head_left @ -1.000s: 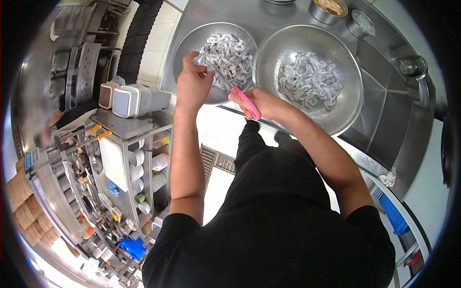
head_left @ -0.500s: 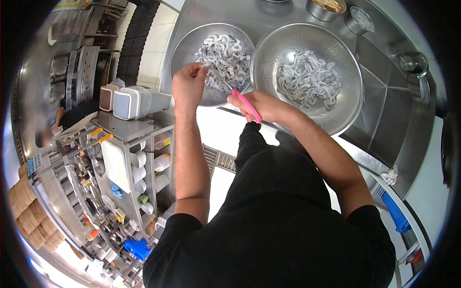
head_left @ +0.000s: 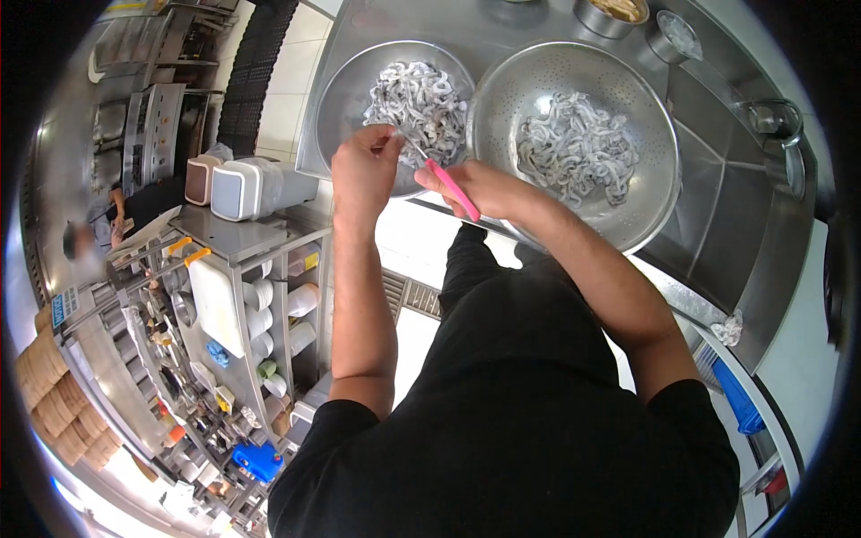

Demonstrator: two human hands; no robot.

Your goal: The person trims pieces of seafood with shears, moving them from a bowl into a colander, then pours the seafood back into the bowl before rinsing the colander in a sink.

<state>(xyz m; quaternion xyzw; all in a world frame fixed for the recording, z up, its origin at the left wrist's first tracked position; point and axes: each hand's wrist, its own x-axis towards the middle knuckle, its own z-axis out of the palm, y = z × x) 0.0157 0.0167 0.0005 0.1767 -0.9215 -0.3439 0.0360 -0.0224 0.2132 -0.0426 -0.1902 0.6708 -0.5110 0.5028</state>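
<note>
My left hand [head_left: 366, 172] is closed in a pinch over the near edge of a steel bowl [head_left: 338, 99], with a small raw shrimp [head_left: 397, 134] at its fingertips. My right hand [head_left: 489, 190] grips scissors [head_left: 451, 188] by their pink handles. Their blades point up and left, with the tips close to the pinched shrimp. Grey raw shrimp [head_left: 417, 97] are heaped in the bowl under both hands. Right beside it stands a large perforated colander [head_left: 498, 94], holding another pile of shrimp [head_left: 578, 148].
Behind the colander are a steel pot of yellowish pieces [head_left: 619, 9] and a small container with a clear bag [head_left: 677, 38]. A sink basin [head_left: 708, 206] lies to the right. Lidded bins [head_left: 247, 190] and a shelf rack stand left. Another person [head_left: 103, 224] is far left.
My left hand has shifted slightly right and down, turning a little toward the scissors. My right hand has drawn slightly left with the scissors, and the blades now meet the left fingertips more closely.
</note>
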